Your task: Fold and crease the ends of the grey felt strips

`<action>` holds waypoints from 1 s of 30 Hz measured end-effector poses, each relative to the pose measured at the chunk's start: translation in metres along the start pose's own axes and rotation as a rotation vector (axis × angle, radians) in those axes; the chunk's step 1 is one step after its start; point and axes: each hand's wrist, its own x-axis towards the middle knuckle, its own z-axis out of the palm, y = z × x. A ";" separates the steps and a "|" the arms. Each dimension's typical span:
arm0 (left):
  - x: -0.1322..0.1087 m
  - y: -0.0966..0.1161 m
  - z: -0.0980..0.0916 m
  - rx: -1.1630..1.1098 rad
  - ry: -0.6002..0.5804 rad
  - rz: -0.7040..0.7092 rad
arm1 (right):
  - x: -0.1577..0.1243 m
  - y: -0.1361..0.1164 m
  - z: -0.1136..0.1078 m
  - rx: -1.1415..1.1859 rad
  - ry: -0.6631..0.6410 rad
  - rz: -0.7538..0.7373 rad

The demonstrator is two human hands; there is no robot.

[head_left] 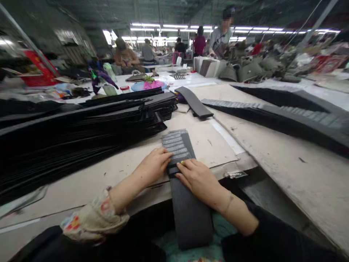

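A long dark grey strip of sheet material (191, 218) runs from the table edge down over my lap. Overlapping light grey pieces (176, 142) lie on its far end in a stepped row, with a narrow black band nearest me. My left hand (152, 165) pinches the left edge of these layers, its fingertips pressed together. From the right, my right hand (200, 180) grips the strip at the black band, fingers bent over it. Something small and yellow shows at a right fingertip. The undersides of the layers are hidden.
Tall piles of black folded strips (109, 131) fill the left. A loose dark grey strip (193, 102) lies ahead. More strips (272, 116) lie on the right-hand board (294, 182), beyond a gap. Behind are a blue basin (133, 86), grey bags (251, 71) and several people.
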 end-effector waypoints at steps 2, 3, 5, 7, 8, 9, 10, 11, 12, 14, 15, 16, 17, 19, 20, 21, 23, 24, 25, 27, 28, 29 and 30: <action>0.001 0.002 0.003 -0.001 0.017 0.014 | 0.000 0.000 0.001 -0.007 0.018 -0.001; 0.003 0.003 0.004 -0.010 0.017 0.007 | 0.000 0.000 0.002 -0.009 0.026 -0.001; 0.008 0.002 0.005 -0.051 0.003 -0.041 | 0.000 0.000 0.003 -0.016 0.038 -0.003; 0.017 -0.001 0.004 -0.106 -0.045 -0.127 | -0.001 0.001 0.003 -0.019 0.044 -0.003; 0.023 -0.002 0.003 -0.130 -0.089 -0.172 | -0.001 0.001 0.004 -0.018 0.047 -0.001; 0.028 -0.003 0.002 -0.150 -0.135 -0.207 | -0.001 0.002 0.004 -0.016 0.049 0.002; 0.033 -0.004 0.000 -0.161 -0.178 -0.229 | -0.001 0.002 0.003 -0.013 0.050 0.006; 0.037 -0.003 -0.002 -0.164 -0.212 -0.230 | -0.001 0.002 0.003 -0.009 0.050 0.010; 0.040 -0.002 -0.004 -0.159 -0.228 -0.214 | -0.001 0.002 0.003 -0.005 0.049 0.013; 0.042 0.002 -0.010 -0.152 -0.226 -0.161 | -0.001 0.002 0.003 0.006 0.051 0.018; 0.041 0.004 -0.012 -0.160 -0.225 -0.144 | -0.001 0.002 0.003 0.012 0.054 0.022; 0.041 0.006 -0.014 -0.179 -0.231 -0.144 | -0.001 0.001 0.003 0.019 0.057 0.024; 0.040 0.007 -0.016 -0.213 -0.241 -0.157 | -0.001 0.001 0.003 0.024 0.061 0.025; 0.041 0.007 -0.018 -0.311 -0.261 -0.204 | -0.001 0.001 0.003 0.030 0.073 0.027; 0.042 0.007 -0.017 -0.361 -0.272 -0.225 | -0.002 0.001 0.004 0.032 0.078 0.026; 0.044 0.006 -0.016 -0.408 -0.291 -0.239 | -0.002 0.001 0.004 0.032 0.085 0.023; 0.050 0.006 -0.011 -0.469 -0.341 -0.256 | -0.003 0.002 0.006 0.030 0.096 0.017; 0.054 0.007 -0.009 -0.471 -0.359 -0.264 | -0.004 0.002 0.006 0.027 0.103 0.010; 0.057 0.009 -0.006 -0.458 -0.365 -0.267 | -0.004 0.002 0.007 0.024 0.110 0.004; 0.062 0.012 -0.001 -0.407 -0.346 -0.256 | -0.005 0.003 0.007 0.021 0.124 -0.004; 0.064 0.013 0.002 -0.382 -0.331 -0.241 | -0.005 0.004 0.007 0.022 0.128 -0.005; 0.064 0.014 0.004 -0.365 -0.319 -0.222 | -0.005 0.004 0.007 0.026 0.129 -0.004; 0.064 0.015 0.005 -0.351 -0.304 -0.202 | -0.005 0.005 0.007 0.031 0.130 -0.002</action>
